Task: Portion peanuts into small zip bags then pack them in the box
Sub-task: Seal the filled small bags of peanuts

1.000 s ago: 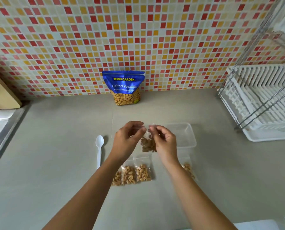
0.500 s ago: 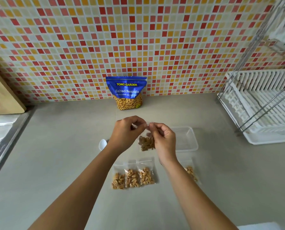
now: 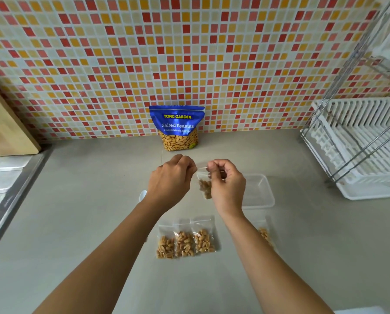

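Note:
A small clear zip bag with peanuts in its bottom hangs in the air between my hands. My left hand pinches its top left edge and my right hand pinches its top right. Three filled zip bags lie side by side on the counter below. Another filled bag lies partly hidden behind my right forearm. A clear plastic box sits empty just right of my right hand. The blue Salted Peanuts pouch stands against the tiled wall.
A white plastic spoon peeks out beside my left wrist. A white dish rack with a metal frame stands at the right. A wooden board leans at the left above a steel sink edge.
The view has tilted down and the scene sits lower in frame. Both hands stay pinched on the bag's top edge, with the fingers a little further apart along it.

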Demonstrator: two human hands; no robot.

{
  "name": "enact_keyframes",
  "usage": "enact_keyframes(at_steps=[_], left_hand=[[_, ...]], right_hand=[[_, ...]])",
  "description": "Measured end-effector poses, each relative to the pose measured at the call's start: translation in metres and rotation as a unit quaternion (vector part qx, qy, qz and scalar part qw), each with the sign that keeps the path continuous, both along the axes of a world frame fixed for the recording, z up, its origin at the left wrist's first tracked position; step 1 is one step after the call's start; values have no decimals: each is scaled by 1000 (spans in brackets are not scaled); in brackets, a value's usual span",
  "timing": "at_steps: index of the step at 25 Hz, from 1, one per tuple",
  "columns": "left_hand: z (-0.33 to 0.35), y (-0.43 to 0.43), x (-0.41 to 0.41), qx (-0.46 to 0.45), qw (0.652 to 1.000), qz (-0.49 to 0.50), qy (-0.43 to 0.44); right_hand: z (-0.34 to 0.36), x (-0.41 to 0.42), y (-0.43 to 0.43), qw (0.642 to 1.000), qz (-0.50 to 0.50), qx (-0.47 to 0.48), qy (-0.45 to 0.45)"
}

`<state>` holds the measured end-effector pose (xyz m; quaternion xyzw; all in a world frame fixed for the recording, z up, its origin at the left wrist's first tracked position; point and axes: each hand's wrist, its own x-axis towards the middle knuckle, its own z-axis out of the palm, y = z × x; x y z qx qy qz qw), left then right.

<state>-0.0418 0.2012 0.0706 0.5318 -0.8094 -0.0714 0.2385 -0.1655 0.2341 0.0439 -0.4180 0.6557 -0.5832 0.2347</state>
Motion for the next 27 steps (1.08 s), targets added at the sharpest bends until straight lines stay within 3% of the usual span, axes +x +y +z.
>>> enact_keyframes(at_steps=[5, 8, 9, 11, 13, 17, 21, 23, 27], left_hand=[[-8, 1, 9, 9, 1000, 2, -23], [-19, 7, 14, 73, 990, -13, 122], [-23, 13, 15, 139, 968, -6, 207], [-33, 31, 11, 299, 891, 9, 341], [-52, 49, 2, 378, 847, 7, 374], [-86, 68, -18, 424, 812, 86, 393], [-111, 85, -32, 431, 829, 149, 324], [-119, 91, -39, 416, 854, 161, 267], [-132, 99, -49, 373, 895, 171, 175]], right_hand=[[-7, 1, 1, 1000, 8, 22, -7], [-15, -1, 2, 994, 34, 56, -86], [-18, -3, 3, 990, 40, 68, -114], [-22, -5, 7, 982, 46, 79, -167], [-31, -7, 13, 973, 43, 88, -207], [-64, -18, 31, 970, -1, 140, -200], [-98, -38, 48, 971, -26, 222, -89], [-110, -45, 55, 966, -28, 252, -42], [-126, -51, 56, 959, -26, 282, -9]])
